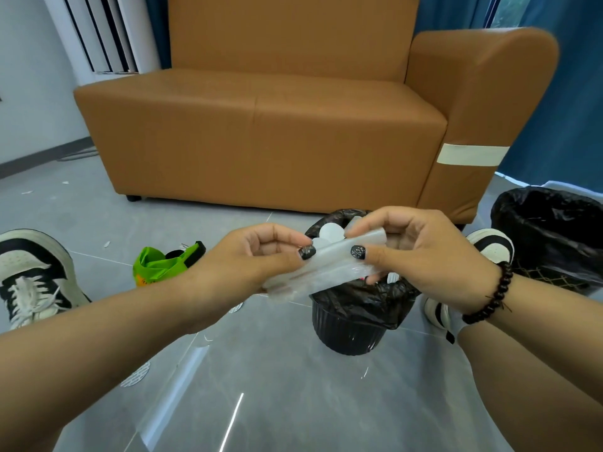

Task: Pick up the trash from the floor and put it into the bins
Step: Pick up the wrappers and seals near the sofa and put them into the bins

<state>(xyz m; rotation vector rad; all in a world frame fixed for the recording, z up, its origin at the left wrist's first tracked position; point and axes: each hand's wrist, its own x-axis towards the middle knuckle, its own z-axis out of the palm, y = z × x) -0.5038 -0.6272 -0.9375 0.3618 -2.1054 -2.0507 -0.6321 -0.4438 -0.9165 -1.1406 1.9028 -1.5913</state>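
Fingers of both hands clamped on one translucent white crumpled plastic wrapper: left hand pinching its lower-left end, right hand curled round the upper-right end. Held stretched just above the small black ribbed bin with black liner, already loaded with white round pieces near the rim. Risks, as judged: light film could cling to fingers or drift past the rim on release; long piece could bridge the full bin and slide off onto the grey tiled floor. Green crumpled snack bag not yet picked up, left of the bin. Second black-lined bin at far right.
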